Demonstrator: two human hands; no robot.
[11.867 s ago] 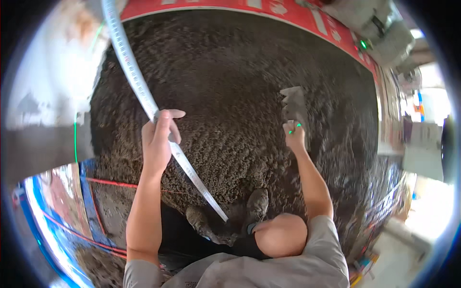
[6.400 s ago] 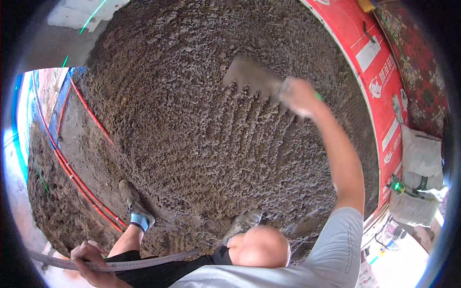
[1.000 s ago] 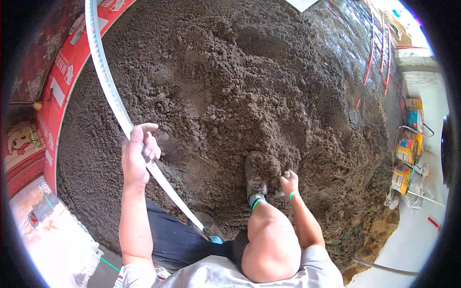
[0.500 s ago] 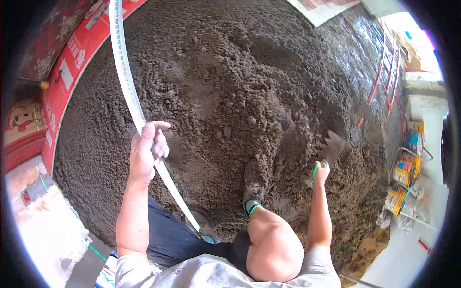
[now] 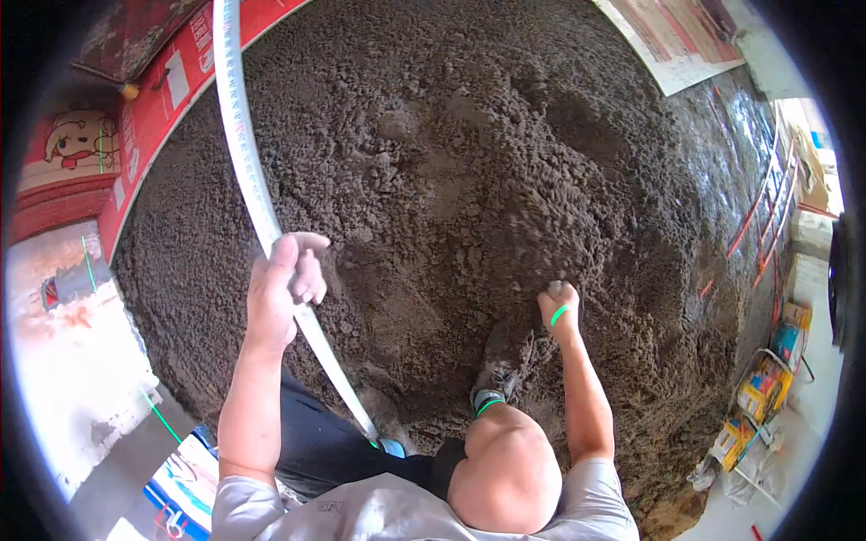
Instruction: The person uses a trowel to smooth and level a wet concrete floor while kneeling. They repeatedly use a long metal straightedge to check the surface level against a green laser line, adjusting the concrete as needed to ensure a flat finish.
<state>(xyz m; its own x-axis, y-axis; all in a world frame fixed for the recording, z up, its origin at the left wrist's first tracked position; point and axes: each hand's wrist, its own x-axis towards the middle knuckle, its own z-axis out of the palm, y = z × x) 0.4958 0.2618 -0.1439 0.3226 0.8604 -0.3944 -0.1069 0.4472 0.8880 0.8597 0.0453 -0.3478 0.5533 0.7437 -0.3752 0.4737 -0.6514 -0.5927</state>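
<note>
My left hand [image 5: 281, 293] is closed loosely around a long pale straightedge [image 5: 244, 149] with printing along it. The bar runs from the upper left, slanting down to beside my lower leg. My right hand [image 5: 559, 305] makes a fist low over the dark, crumbly mortar bed [image 5: 424, 243], in front of my bent knee. A trowel shows in this hand in the earlier view; now its blade is hidden or lost against the mortar. A muddy boot [image 5: 501, 365] on my foot rests in the mortar below the right hand.
Red printed boards [image 5: 149, 135] border the left side. A pale board [image 5: 677, 45] lies at the far right, with red bars [image 5: 767, 207] nearer. Yellow bags [image 5: 762, 388] stand along the right wall. Green laser lines cross the left wall and my leg.
My right hand has swung left and inward from the right side of the mortar. The trowel blade no longer shows clearly. The left hand keeps the straightedge; the whole view has turned slightly.
</note>
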